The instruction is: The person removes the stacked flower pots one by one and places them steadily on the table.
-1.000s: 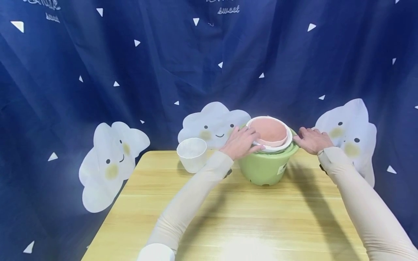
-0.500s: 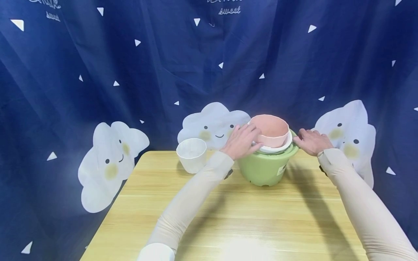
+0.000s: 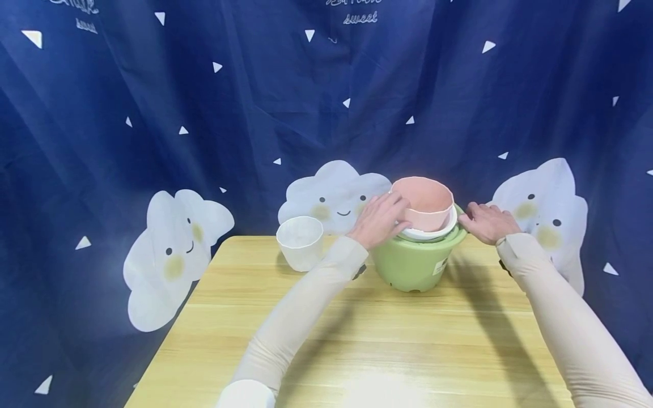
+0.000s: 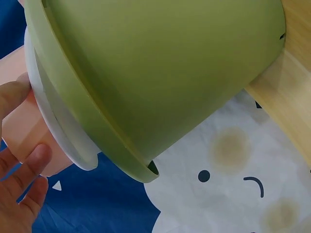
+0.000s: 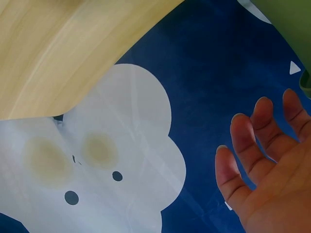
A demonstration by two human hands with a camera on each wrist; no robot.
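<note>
A pink flowerpot is nested in a white pot, which sits in a large green flowerpot on the table. My left hand grips the pink pot from its left side. In the left wrist view, the thumb and fingers of that hand lie against the pink pot's wall, beside the white rim. At the green pot's right edge is my right hand, its thumb near or touching the rim. The right wrist view shows its fingers loosely bent, apart from the green pot.
A white pot stands alone to the left of my left hand, near the table's back edge. The wooden table ends in front of a dark blue curtain printed with clouds.
The pink pot has risen partway out of the white pot, tilting and shifting slightly right, in my left hand's grip. My right hand has stayed almost still.
</note>
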